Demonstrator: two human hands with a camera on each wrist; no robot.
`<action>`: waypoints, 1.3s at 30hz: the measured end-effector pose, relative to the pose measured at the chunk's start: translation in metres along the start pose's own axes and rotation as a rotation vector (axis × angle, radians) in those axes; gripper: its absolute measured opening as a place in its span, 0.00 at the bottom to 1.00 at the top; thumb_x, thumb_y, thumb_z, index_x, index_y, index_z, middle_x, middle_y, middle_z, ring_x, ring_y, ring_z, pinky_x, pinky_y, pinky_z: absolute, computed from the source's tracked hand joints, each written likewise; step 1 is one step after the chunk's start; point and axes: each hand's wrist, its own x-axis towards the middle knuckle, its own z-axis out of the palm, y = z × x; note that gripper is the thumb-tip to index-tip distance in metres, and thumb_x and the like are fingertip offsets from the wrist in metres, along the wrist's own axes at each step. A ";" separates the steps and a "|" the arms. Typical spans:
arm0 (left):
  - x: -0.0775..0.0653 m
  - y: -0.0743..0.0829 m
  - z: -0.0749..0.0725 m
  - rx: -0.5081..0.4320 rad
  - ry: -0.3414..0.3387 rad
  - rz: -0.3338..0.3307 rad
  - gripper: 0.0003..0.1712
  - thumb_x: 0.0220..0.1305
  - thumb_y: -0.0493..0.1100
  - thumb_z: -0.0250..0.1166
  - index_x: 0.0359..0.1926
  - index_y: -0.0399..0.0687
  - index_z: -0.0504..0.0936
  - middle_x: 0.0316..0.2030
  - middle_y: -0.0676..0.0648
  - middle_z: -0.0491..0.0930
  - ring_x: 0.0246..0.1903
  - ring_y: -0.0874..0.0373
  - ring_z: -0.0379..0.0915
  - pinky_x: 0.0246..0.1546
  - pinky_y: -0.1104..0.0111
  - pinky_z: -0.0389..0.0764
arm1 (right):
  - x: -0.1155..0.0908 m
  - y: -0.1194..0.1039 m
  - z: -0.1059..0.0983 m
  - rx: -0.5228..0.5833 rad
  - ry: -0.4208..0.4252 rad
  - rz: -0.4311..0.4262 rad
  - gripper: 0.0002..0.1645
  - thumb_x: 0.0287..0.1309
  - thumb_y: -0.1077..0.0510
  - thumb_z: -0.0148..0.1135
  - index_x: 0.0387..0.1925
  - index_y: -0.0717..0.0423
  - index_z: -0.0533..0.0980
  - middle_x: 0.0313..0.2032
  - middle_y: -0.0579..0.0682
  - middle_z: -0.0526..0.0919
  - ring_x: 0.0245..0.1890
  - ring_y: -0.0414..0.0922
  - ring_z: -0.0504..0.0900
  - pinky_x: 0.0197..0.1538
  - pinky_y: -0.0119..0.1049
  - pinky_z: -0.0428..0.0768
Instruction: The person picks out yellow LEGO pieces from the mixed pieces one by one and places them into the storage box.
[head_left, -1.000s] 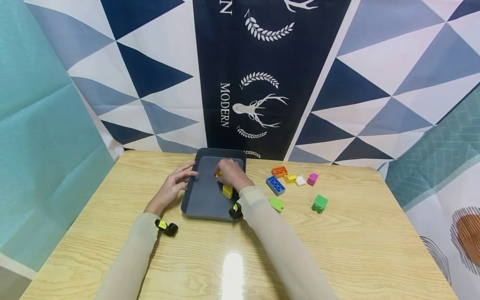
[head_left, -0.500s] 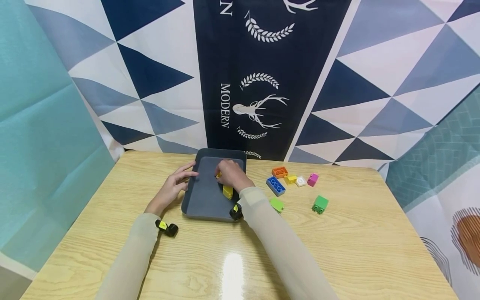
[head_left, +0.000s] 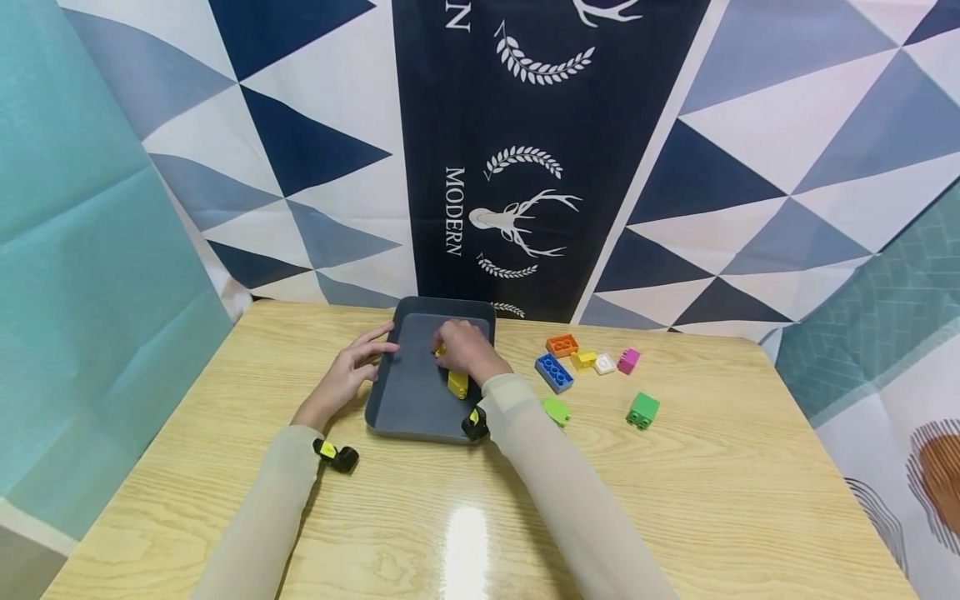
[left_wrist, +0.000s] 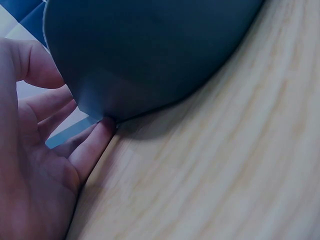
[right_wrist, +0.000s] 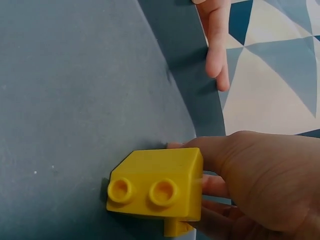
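In the head view a dark grey tray (head_left: 408, 400) lies on the table. My left hand (head_left: 347, 377) is at its left rim, fingers fairly straight; in the left wrist view fingertips (left_wrist: 106, 126) touch the tray's outer wall. Over the tray, my right hand (head_left: 462, 346) has curled fingers and pinches a small yellow brick (head_left: 440, 350), mostly hidden by the fingers. Close below that hand, a second yellow brick (head_left: 458, 384) sits in the tray. The right wrist view shows a yellow brick (right_wrist: 157, 182) with round studs and a sloped corner, in front of the fingers.
Right of the tray lie loose bricks: orange (head_left: 562, 345), blue (head_left: 554, 372), yellow (head_left: 583, 359), white (head_left: 604, 363), pink (head_left: 628, 360), lime green (head_left: 557, 411) and dark green (head_left: 642, 410). A patterned cloth (head_left: 322, 150) hangs behind the table's back edge.
The whole head view has shifted very slightly. Both hands, the tray and the bricks keep the same places relative to each other.
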 end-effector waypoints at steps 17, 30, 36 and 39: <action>0.001 -0.003 0.000 -0.012 0.006 0.006 0.28 0.76 0.24 0.48 0.73 0.25 0.79 0.90 0.34 0.55 0.89 0.30 0.50 0.55 0.79 0.78 | 0.000 0.003 -0.005 0.047 -0.075 -0.027 0.16 0.66 0.50 0.82 0.54 0.43 0.92 0.62 0.47 0.90 0.61 0.49 0.84 0.71 0.50 0.84; 0.001 -0.001 0.000 -0.018 0.001 -0.001 0.28 0.78 0.24 0.47 0.73 0.25 0.78 0.91 0.35 0.54 0.89 0.29 0.52 0.56 0.80 0.78 | 0.000 0.003 -0.011 0.058 -0.108 -0.043 0.17 0.67 0.49 0.81 0.55 0.42 0.91 0.62 0.47 0.90 0.60 0.48 0.84 0.70 0.49 0.84; 0.001 0.000 0.000 -0.011 0.001 0.003 0.28 0.78 0.25 0.48 0.73 0.24 0.78 0.91 0.34 0.54 0.88 0.29 0.52 0.55 0.79 0.78 | 0.006 0.011 -0.010 0.066 -0.108 -0.064 0.15 0.65 0.48 0.82 0.53 0.39 0.92 0.61 0.45 0.90 0.63 0.50 0.82 0.74 0.53 0.80; 0.001 0.001 0.001 -0.006 0.001 0.005 0.28 0.78 0.24 0.48 0.73 0.24 0.79 0.90 0.34 0.54 0.89 0.30 0.51 0.55 0.79 0.77 | 0.011 0.017 -0.009 0.060 -0.101 -0.083 0.16 0.63 0.46 0.84 0.51 0.37 0.92 0.60 0.44 0.91 0.63 0.50 0.82 0.73 0.54 0.80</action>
